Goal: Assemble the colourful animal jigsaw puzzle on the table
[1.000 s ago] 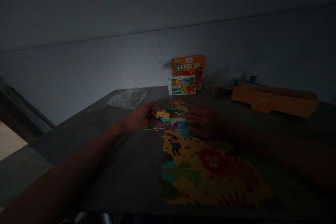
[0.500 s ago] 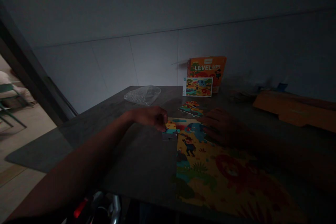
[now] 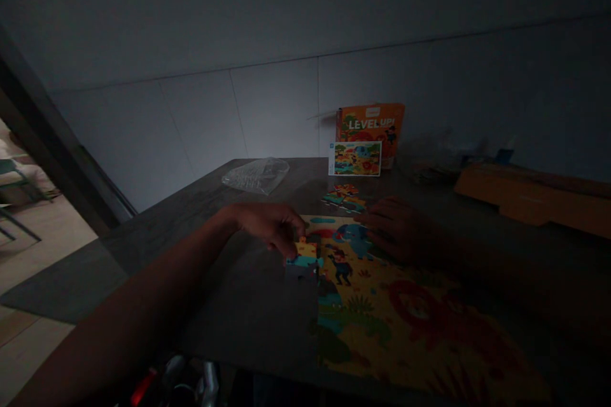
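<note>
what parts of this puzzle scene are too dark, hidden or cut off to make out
All in the head view:
- The puzzle piece: the left hand covers its top edge, so the grip is unclear.
- The assembled puzzle: the right hand lies on its far edge; its near right corner fades into darkness.
- The loose pieces: too small and dim to count.
- The orange box: cut off by the right edge.
- Items behind it: blurred, unidentifiable.

I see a dim home room, grey table point(image 3: 200, 229) against a panelled wall point(image 3: 267, 108), children's puzzle box point(image 3: 371, 127), doorway chair point(image 3: 12, 200) beyond.
</note>
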`<state>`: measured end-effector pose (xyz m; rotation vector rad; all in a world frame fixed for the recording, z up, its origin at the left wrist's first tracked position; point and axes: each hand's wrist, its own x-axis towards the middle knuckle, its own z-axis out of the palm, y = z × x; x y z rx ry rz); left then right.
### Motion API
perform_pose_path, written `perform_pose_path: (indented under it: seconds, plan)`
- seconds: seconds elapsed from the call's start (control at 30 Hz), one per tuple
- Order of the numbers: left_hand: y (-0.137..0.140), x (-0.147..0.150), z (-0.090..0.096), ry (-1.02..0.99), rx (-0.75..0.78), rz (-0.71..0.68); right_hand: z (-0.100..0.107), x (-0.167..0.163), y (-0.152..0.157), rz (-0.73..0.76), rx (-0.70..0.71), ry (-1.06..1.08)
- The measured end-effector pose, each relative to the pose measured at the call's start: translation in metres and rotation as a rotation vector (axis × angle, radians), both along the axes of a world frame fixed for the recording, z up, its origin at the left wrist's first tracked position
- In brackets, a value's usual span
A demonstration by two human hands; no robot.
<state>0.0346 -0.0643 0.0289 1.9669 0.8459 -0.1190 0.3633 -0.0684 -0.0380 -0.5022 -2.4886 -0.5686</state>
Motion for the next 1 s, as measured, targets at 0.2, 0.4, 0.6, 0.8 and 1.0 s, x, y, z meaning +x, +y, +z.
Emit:
perform_pose_path:
  seconds: [0.2, 0.4, 0.6, 0.8, 1.0]
  plan:
    - [-0.001, 0.003, 0.003, 0.049, -0.034, -0.123, 0.000, 0.000, 0.000, 0.004, 0.007, 0.000]
    - [-0.002, 0.010, -0.004, 0.074, -0.095, -0.155, -0.003, 0.000, 0.003, 0.025, 0.007, 0.020]
    - [-0.005, 0.013, -0.005, 0.140, -0.125, -0.132, -0.003, 0.000, 0.002, 0.010, 0.010, 0.024]
    - [-0.005, 0.015, -0.005, 0.170, -0.078, -0.156, -0.002, 0.000, 0.002, 0.009, 0.008, 0.015]
    - [0.002, 0.003, -0.001, 0.189, 0.153, -0.024, -0.003, 0.000, 0.003, 0.003, 0.006, 0.014]
